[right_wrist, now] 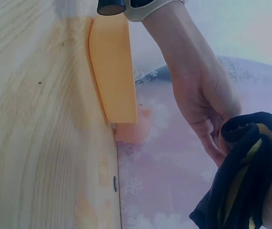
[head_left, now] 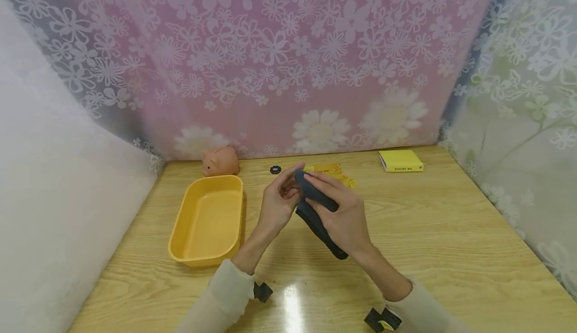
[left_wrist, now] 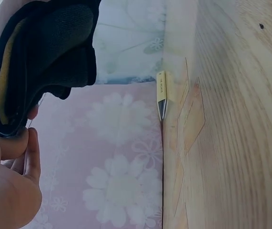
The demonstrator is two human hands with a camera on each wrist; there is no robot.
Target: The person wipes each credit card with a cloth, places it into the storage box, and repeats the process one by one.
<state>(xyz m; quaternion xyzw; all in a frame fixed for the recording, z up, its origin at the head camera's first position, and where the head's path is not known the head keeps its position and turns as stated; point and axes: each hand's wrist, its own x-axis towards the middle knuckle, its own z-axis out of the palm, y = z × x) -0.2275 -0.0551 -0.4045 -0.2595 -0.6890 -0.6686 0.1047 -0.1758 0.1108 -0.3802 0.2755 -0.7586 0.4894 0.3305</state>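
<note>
A folded dark navy cloth [head_left: 311, 189], its kind not clear, is held up above the table between both hands. My right hand [head_left: 348, 220] grips it from the right, with one fold hanging below the palm. My left hand [head_left: 276, 207] has curled fingers at the cloth's left edge and appears to pinch it there. Seen from the left wrist, the cloth [left_wrist: 55, 52] shows layered folds with a yellow strip inside. In the right wrist view, yellow also shows between the cloth's folds [right_wrist: 243, 167]. The fingertips of the left hand are partly hidden.
A yellow-orange plastic tub [head_left: 175, 253] stands on the left of the wooden table [head_left: 433, 253]. Behind it sits a pink piggy bank [head_left: 222, 161]. Gold banknote-like slips [head_left: 331, 169] and a black chip [head_left: 275, 170] lie beyond the hands. A yellow book [head_left: 401, 161] is at the back right.
</note>
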